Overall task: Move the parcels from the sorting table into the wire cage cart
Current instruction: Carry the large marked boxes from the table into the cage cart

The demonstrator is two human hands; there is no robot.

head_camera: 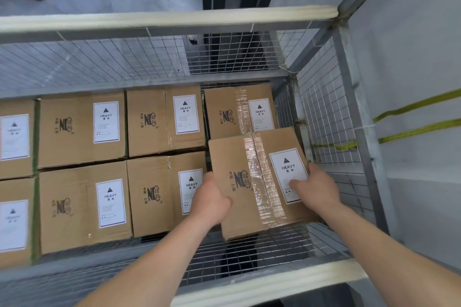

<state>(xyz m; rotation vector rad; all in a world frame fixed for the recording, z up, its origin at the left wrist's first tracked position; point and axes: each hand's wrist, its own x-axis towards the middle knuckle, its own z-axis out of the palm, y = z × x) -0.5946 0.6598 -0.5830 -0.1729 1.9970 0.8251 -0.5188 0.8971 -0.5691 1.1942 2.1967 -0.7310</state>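
A person holds a taped brown cardboard box (239, 182) with both hands, low inside the grey metal wire cage cart (324, 107), in its near right corner. The left hand (212, 203) grips the left edge of the box with its fingers curled around it. The right hand (315, 188) grips the right edge, and its thumb lies on the white paper label (287, 172), which says HEAVY. The box is turned a little crooked and sits just beside the wire wall on the right. I cannot tell if it rests on the bottom of the cart. More brown cardboard boxes (84, 207) with the same white labels lie flat in the cart in two neat rows, side by side and touching. The crooked box covers the near edge of the box at the right end of the back row (229, 112). A cream padded bar (149, 20) runs along the top of the far side of the cart. Two yellow straps (419, 104) cross the grey wall on the right.
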